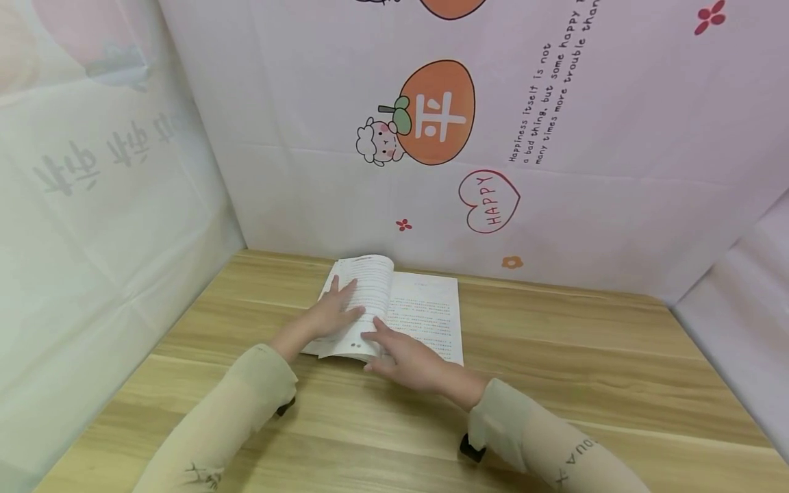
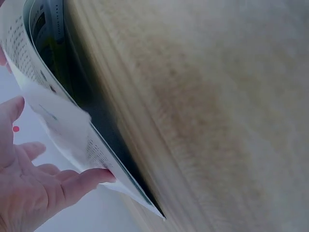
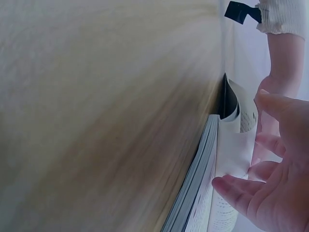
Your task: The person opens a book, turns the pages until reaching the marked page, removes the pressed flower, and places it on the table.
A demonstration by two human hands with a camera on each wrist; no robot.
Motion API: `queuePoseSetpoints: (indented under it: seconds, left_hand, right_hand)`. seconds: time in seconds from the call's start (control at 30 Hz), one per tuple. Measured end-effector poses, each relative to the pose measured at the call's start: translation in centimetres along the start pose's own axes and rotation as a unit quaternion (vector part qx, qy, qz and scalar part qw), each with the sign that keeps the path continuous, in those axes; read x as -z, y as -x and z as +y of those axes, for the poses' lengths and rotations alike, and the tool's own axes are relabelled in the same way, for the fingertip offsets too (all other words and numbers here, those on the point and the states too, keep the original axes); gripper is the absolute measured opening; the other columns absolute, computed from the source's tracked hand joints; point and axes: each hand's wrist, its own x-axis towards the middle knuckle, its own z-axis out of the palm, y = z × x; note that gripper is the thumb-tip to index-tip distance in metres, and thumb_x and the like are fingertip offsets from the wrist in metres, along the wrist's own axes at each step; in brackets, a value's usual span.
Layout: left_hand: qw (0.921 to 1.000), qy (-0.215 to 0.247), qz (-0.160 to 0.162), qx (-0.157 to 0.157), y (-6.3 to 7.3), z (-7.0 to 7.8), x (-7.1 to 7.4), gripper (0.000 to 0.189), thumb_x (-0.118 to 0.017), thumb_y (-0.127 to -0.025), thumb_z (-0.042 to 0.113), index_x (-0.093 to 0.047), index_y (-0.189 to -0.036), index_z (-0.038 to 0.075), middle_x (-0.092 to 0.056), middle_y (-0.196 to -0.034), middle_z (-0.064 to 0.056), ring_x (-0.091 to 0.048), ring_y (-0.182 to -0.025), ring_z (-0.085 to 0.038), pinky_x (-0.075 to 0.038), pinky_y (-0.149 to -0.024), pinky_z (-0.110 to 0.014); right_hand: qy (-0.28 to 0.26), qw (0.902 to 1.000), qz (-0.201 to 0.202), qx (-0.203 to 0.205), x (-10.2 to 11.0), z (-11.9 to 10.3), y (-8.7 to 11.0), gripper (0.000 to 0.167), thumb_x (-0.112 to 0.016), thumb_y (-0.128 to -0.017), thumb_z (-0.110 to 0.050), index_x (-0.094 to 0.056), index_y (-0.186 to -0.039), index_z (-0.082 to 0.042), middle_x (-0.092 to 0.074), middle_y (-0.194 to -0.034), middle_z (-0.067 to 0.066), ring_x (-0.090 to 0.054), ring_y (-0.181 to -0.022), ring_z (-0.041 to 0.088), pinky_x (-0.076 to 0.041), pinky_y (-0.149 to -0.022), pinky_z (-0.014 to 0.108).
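Note:
An open book [image 1: 427,318] of printed white pages lies toward the back of the table, its left-hand pages bowed up in a curve. My left hand [image 1: 329,313] rests on those pages with its fingers spread. In the left wrist view, its thumb [image 2: 91,179] lies along the lower part of the page, and a dark gap shows beneath the bowed leaves. My right hand [image 1: 409,356] reaches over the book's lower middle, fingertips right at the curved page. From the right wrist view, its fingers [image 3: 236,191] are loosely bent beside the page, and the thick page block shows below.
The wood-grain table [image 1: 592,356] extends to both sides of the book. Behind it hangs a white printed cloth [image 1: 320,192], with another cloth wall [image 1: 123,226] at the left. A black strap piece [image 1: 471,448] sits under the right sleeve's cuff.

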Motion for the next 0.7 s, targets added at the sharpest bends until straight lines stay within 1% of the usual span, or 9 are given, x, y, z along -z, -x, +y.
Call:
queuePoseSetpoints:
  seconds: [0.1,0.17,0.3,0.43,0.5,0.67,0.7]
  left_hand:
    - [0.9999,-0.004,-0.012,0.005,0.11,0.15,-0.02,0.07,-0.05,-0.108,0.039,-0.02,-0.165,0.009,0.005,-0.164,-0.034,-0.011,-0.144,-0.064,-0.018,-0.112,-0.076]
    - [0.9997,-0.01,-0.021,0.004,0.18,0.2,-0.04,0.069,-0.049,-0.108,0.04,-0.022,-0.165,0.012,0.004,-0.165,-0.032,-0.008,-0.143,-0.066,-0.017,-0.109,-0.079]
    - [0.9989,-0.025,-0.04,-0.006,0.15,0.18,-0.27,0.067,-0.048,-0.109,0.042,-0.024,-0.164,0.014,0.003,-0.166,-0.03,-0.005,-0.141,-0.069,-0.016,-0.104,-0.084]
    - [0.9978,-0.038,-0.053,-0.008,0.09,0.18,-0.55,0.067,-0.047,-0.109,0.045,-0.025,-0.164,0.014,0.0,-0.166,-0.03,-0.006,-0.141,-0.069,-0.016,-0.104,-0.085]
    - [0.9972,-0.044,-0.06,0.003,0.13,0.31,-0.6,0.069,-0.047,-0.108,0.047,-0.025,-0.164,0.015,-0.001,-0.167,-0.029,-0.006,-0.141,-0.069,-0.016,-0.104,-0.085]
    - [0.9936,-0.065,-0.081,0.044,0.32,0.84,-0.62,0.074,-0.049,-0.106,0.052,-0.021,-0.165,0.018,-0.002,-0.167,-0.029,-0.006,-0.141,-0.069,-0.019,-0.102,-0.085]
    - [0.993,-0.067,-0.084,0.048,0.34,0.91,-0.62,0.075,-0.048,-0.106,0.053,-0.02,-0.166,0.018,-0.002,-0.167,-0.03,-0.006,-0.141,-0.069,-0.019,-0.102,-0.085]
  right_hand:
    - [0.014,0.9998,-0.008,0.01,-0.1,-0.26,0.09,0.056,-0.067,-0.101,-0.033,-0.051,-0.151,-0.013,-0.025,-0.166,0.017,-0.04,-0.145,0.032,-0.037,-0.115,0.049]
    - [0.02,0.9996,-0.016,0.014,-0.18,-0.41,0.12,0.056,-0.067,-0.101,-0.033,-0.051,-0.151,-0.013,-0.025,-0.166,0.015,-0.039,-0.146,0.032,-0.037,-0.116,0.049]
    - [0.028,0.9988,-0.034,0.019,-0.22,-0.63,0.2,0.062,-0.073,-0.097,-0.034,-0.05,-0.152,-0.014,-0.025,-0.167,0.013,-0.035,-0.148,0.03,-0.034,-0.117,0.048]
    - [0.043,0.9978,-0.047,0.017,-0.27,-0.65,0.3,0.068,-0.078,-0.093,-0.035,-0.05,-0.152,-0.016,-0.025,-0.167,0.011,-0.033,-0.15,0.029,-0.034,-0.117,0.049]
    - [0.047,0.9975,-0.05,0.016,-0.34,-0.58,0.33,0.068,-0.079,-0.093,-0.035,-0.05,-0.152,-0.017,-0.025,-0.167,0.01,-0.032,-0.15,0.028,-0.035,-0.117,0.049]
    - [0.048,0.997,-0.059,0.015,-0.34,-0.5,0.37,0.07,-0.078,-0.093,-0.035,-0.048,-0.154,-0.019,-0.022,-0.169,0.007,-0.03,-0.151,0.029,-0.036,-0.116,0.052]
    - [0.048,0.9969,-0.06,0.015,-0.32,-0.51,0.39,0.071,-0.078,-0.093,-0.036,-0.047,-0.154,-0.02,-0.022,-0.169,0.006,-0.03,-0.151,0.029,-0.036,-0.115,0.052]
